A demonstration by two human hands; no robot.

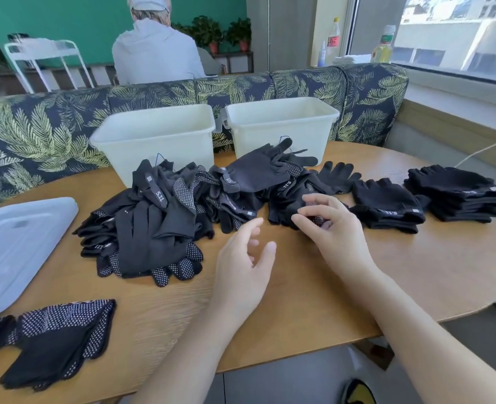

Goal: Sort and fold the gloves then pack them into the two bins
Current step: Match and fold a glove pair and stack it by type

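On the tabletop [314,290] few folded stacks [456,196] wait, both bins [156,132] look empty, the loose pile [165,217] remains, my left hand [242,266] is open and my right hand [331,228] pinches one glove [287,209].

Leaf-print sofa [314,86], teal wall [66,18], sunlit window [459,33], potted plants [223,33]

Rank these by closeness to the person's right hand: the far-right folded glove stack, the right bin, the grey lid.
From the right hand:
1. Right bin, behind the glove pile.
2. Folded glove stack, far right; hardly farther, nearly tied.
3. Grey lid, far left edge.
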